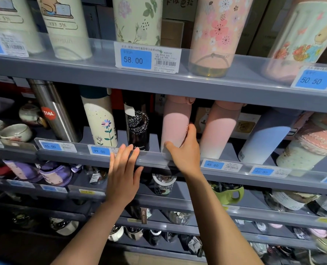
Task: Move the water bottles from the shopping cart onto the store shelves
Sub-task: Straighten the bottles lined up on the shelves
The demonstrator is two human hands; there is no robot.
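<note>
Just right of the frame's centre, the tall pink-to-white gradient water bottle stands on the grey middle shelf, its long axis near vertical with the darker pink lid end up and tipped slightly rightward, between a black speckled bottle to its left and a matching pink gradient bottle to its right. The right hand grips its lower part, thumb on the left side and fingers curled round the right. Left of it, the left hand lies flat with fingers straight and slightly spread, fingertips touching the shelf's clear front rail.
</note>
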